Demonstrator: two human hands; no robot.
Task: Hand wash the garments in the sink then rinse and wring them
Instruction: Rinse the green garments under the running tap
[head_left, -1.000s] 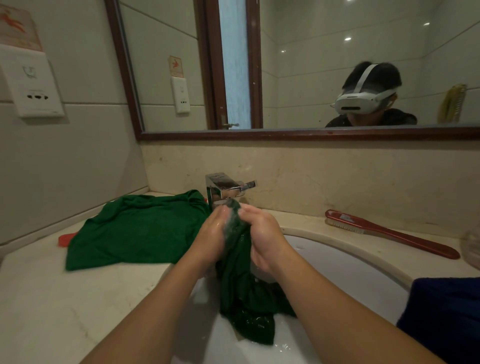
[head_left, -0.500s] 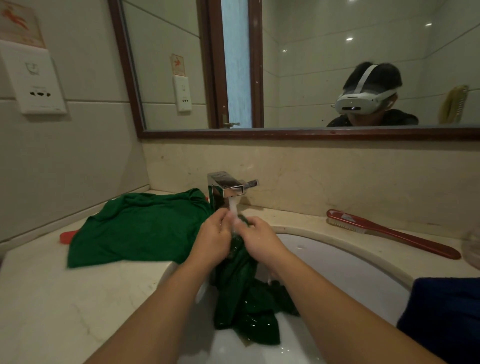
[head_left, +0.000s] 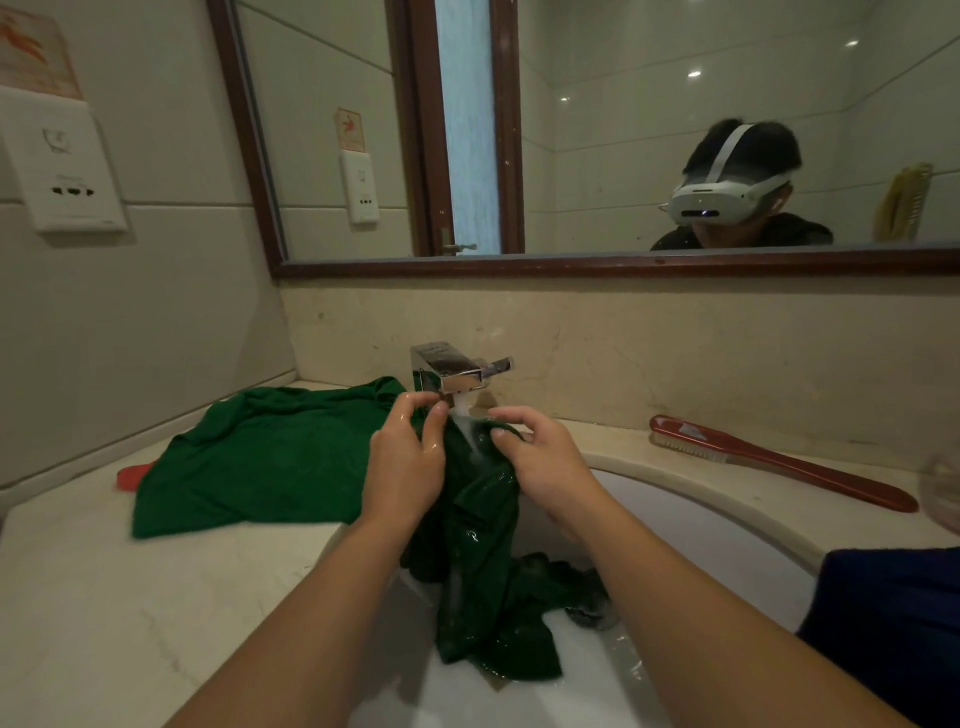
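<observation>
**Head view:** A person held a soaked green garment (head_left: 478, 571) under the tap (head_left: 452, 371), which stood at 12 o'clock of the sink (head_left: 717, 525). Water (head_left: 465, 423) ran from the spout onto the cloth's top fold, between the two hands. The left hand (head_left: 402, 467) pinched that fold on its 9 o'clock side, fingers (head_left: 415, 401) and thumb closed on the cloth. The right hand (head_left: 548, 462) gripped it on the 3 o'clock side, fingers (head_left: 511, 415) curled over the edge. The rest of the garment hung from the hands into the sink, its lower end bunched on the wet bottom at 6 o'clock. A second garment (head_left: 260, 462), also green, lay spread on the table (head_left: 104, 623) at 9 o'clock of the tap, over a red object (head_left: 132, 475) that showed only at its edge. A red brush (head_left: 779, 467) lay on the table at 3 o'clock of the hands. A dark blue cloth (head_left: 893, 634) sat at the sink's 4 o'clock rim. A mirror (head_left: 597, 156) hung above the tap.
</observation>
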